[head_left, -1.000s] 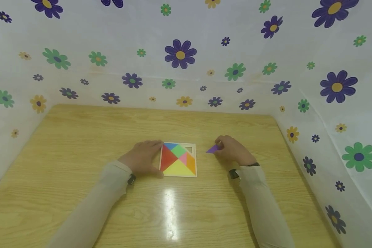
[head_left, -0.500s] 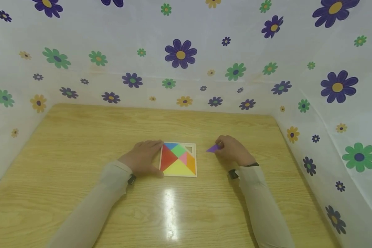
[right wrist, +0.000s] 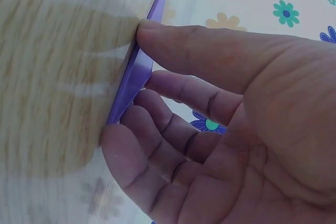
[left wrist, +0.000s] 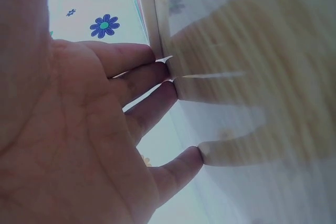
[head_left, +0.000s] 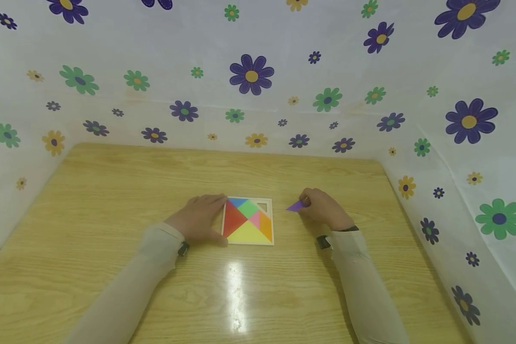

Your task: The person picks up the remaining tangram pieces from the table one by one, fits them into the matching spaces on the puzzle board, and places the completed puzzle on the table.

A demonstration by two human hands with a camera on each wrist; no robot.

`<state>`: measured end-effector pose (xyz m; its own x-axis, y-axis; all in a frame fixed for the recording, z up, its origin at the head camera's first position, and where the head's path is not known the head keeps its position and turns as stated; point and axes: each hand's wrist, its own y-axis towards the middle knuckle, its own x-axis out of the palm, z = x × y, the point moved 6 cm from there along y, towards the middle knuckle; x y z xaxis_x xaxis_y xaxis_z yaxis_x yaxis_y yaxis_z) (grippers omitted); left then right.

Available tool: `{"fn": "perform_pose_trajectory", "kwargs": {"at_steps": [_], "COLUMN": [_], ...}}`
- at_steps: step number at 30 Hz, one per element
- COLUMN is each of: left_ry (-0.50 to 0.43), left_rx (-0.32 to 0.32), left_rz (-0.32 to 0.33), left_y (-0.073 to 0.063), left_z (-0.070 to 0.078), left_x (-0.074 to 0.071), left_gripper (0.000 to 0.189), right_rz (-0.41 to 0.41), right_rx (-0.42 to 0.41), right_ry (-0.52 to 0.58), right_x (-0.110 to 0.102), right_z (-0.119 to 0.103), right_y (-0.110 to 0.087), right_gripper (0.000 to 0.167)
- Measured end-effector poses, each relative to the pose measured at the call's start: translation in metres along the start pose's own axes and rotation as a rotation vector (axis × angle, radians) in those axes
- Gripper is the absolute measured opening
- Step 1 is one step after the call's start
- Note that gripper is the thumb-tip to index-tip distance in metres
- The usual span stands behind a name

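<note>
A square tangram puzzle [head_left: 248, 221] with a pale frame lies on the table, holding red, blue, green, pink, orange and yellow pieces. A triangular gap [head_left: 262, 207] shows at its upper right corner. My left hand [head_left: 198, 219] rests at the puzzle's left side, fingertips near the upper left corner and thumb at the lower left. In the left wrist view its fingers are fairly straight, with their tips on the tabletop. To the right of the puzzle, my right hand [head_left: 324, 209] holds a purple triangle piece [head_left: 295, 207] between curled fingers and thumb; the right wrist view shows the piece [right wrist: 137, 72] close to the table surface.
The wooden table [head_left: 163, 286] is glossy, with a bright reflection in front of the puzzle. A white flower-patterned sheet [head_left: 275, 86] stands behind it and along both sides. A dark band [head_left: 324, 241] sits at my right wrist.
</note>
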<state>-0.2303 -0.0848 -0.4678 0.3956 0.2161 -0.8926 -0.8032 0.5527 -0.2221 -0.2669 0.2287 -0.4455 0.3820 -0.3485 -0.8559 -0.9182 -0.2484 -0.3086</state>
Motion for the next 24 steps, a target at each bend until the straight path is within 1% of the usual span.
{"fn": "perform_pose_trajectory", "kwargs": {"at_steps": [13,24], "left_ry": [-0.002,0.006], "left_rx": [-0.007,-0.005], "left_rz": [0.001,0.009], "left_y": [0.0007,0.0007], "left_z": [-0.0001,0.0008], "left_x": [0.0007,0.0003], "left_gripper": [0.119,0.119], "right_rz": [-0.002,0.004], "right_rx": [0.007,-0.015], "right_ry": [0.002,0.009], "right_x": [-0.0011,0.0003], "right_z": [0.0002,0.0004], "right_y": [-0.0015,-0.0001], "right_gripper": [0.033,0.031]}}
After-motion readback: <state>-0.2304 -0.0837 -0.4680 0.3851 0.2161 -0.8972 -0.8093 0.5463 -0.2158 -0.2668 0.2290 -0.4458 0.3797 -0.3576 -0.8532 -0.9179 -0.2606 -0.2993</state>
